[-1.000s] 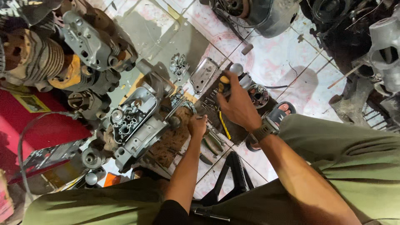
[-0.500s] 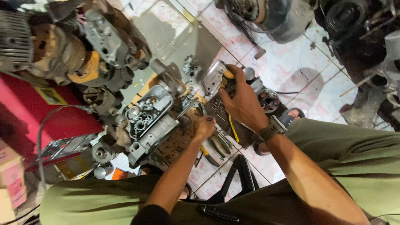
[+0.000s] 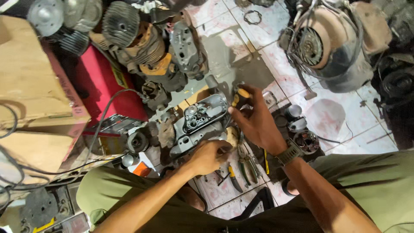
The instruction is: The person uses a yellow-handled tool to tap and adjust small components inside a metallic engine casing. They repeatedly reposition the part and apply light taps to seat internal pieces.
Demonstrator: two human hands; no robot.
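Observation:
A grey metal engine casing [image 3: 199, 120] with open cavities lies on the tiled floor between my knees. My left hand [image 3: 207, 156] grips its near edge and holds it steady. My right hand [image 3: 255, 121] is closed around a screwdriver with a yellow and black handle [image 3: 239, 96], held at the casing's right end. A watch sits on my right wrist [image 3: 290, 152].
Pliers and small hand tools [image 3: 241, 168] lie on the tiles below the casing. Finned engine cylinders [image 3: 142, 39] and a red box [image 3: 103, 82] sit at the upper left, a cardboard box [image 3: 30, 86] at far left, a round engine housing [image 3: 327, 43] at upper right.
The view has shifted, so the casing sits more central. My right hand has moved left along the casing with the screwdriver. My left hand stays on the casing's near edge.

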